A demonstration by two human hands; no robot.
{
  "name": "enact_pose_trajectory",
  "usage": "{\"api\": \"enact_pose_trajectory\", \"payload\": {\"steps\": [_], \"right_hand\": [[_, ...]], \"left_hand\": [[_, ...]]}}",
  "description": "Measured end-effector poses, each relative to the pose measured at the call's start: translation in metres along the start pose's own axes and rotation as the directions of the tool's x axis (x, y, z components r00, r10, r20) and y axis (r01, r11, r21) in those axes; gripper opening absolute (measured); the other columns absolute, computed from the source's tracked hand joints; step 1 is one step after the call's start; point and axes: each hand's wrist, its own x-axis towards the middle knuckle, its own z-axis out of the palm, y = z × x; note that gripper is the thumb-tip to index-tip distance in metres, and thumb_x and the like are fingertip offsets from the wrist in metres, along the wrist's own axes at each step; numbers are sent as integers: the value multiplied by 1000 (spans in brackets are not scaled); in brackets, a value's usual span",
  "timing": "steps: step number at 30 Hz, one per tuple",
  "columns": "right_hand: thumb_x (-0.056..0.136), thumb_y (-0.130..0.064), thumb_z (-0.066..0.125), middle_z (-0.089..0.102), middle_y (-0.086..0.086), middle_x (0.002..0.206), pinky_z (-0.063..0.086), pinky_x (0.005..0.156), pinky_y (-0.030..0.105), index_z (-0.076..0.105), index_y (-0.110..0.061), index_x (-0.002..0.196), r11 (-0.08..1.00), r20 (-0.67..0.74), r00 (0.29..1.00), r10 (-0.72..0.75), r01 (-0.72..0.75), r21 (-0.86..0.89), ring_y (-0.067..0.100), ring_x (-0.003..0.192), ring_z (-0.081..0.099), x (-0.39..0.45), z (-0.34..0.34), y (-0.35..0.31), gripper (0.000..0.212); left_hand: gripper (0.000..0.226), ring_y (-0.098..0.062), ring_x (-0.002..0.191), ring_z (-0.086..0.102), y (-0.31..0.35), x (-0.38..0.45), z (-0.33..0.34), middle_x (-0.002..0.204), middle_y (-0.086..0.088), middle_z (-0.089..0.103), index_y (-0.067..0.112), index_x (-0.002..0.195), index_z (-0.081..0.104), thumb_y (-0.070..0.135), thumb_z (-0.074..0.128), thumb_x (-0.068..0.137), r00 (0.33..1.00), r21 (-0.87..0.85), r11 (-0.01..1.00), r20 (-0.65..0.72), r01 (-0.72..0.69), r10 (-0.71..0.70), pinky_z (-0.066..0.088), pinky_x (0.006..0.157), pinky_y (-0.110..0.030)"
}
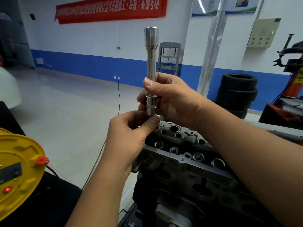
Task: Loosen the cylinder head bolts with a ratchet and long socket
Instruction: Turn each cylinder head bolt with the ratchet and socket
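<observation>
The long socket (pixel 151 63) is held upright above the cylinder head (pixel 183 149), probably so its lower end can be fitted. The right hand (pixel 170 99) is wrapped round its shaft; the left hand's (pixel 131 136) fingers (pixel 151 122) are pinched on its lower end. No ratchet is seen. A yellow reel (pixel 18 171) and stacked tyres (pixel 237 90) lie aside.

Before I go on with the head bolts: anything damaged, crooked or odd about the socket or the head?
Nothing stands out. The long socket is upright in the right hand, and the left hand pinches its lower end. The cylinder head below shows no visible damage. No ratchet is visible.
</observation>
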Motion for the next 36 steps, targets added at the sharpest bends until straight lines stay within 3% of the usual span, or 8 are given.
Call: {"api": "enact_pose_trajectory", "payload": {"steps": [4,6,13,19,22,27,31,36], "right_hand": [[97,-24,67,74,12,86,56,71,39,54,-12,86,1000,-16,1000,-1,1,-9,28,73,72,0,-1,0,20],[98,-25,64,74,11,87,56,73,39,55,-10,91,1000,8,1000,2,-2,-9,27,74,72,1,-1,-1,19],[89,-27,69,72,10,84,59,68,36,62,-13,87,1000,9,1000,10,-10,5,28,75,71,0,-1,-2,16],[93,-26,67,75,11,88,58,71,39,55,-11,90,1000,5,1000,-6,6,8,28,76,73,0,-3,-1,20],[97,-27,62,75,10,92,59,75,39,62,-8,95,1000,40,999,5,-5,6,28,80,73,0,-3,-2,20],[90,-25,69,72,9,86,60,71,36,65,-11,92,1000,33,999,23,-23,1,27,78,70,-1,-2,-2,14],[95,-21,69,74,10,87,59,68,36,62,-12,88,1000,-19,1000,-6,5,-21,27,77,72,0,-4,0,14],[96,-27,65,74,9,92,57,71,36,64,-10,93,1000,25,1000,19,-18,-25,27,80,72,0,-3,-2,18]], "left_hand": [[36,-10,88,78,-1,2,-2,91,2,82,32,88,84,11,60,105,995,-2,1000,91,30,-30,56,77,-22],[31,-9,85,78,-1,1,-1,88,3,82,23,86,83,6,62,103,999,-5,1000,42,24,-23,56,73,-16],[17,-10,84,76,-5,2,-3,87,9,81,35,83,82,19,86,81,999,29,999,-28,-14,15,54,81,-31],[32,-10,95,78,-3,2,-3,95,5,82,33,93,84,15,60,105,998,-7,1000,70,1,-1,54,87,-33],[23,-7,89,77,-2,1,-2,90,8,82,28,91,80,12,67,100,1000,16,1000,14,2,-2,54,84,-28],[12,-30,95,74,-5,1,-2,88,10,80,29,88,78,24,87,80,997,45,999,-78,-21,24,58,89,-46],[8,-10,91,76,-4,2,-3,92,11,81,31,91,81,24,77,91,1000,19,1000,-16,-16,17,57,77,-22],[32,-9,92,78,-1,1,-2,92,5,82,33,89,84,13,64,103,998,20,1000,63,3,-4,53,87,-33]]}}
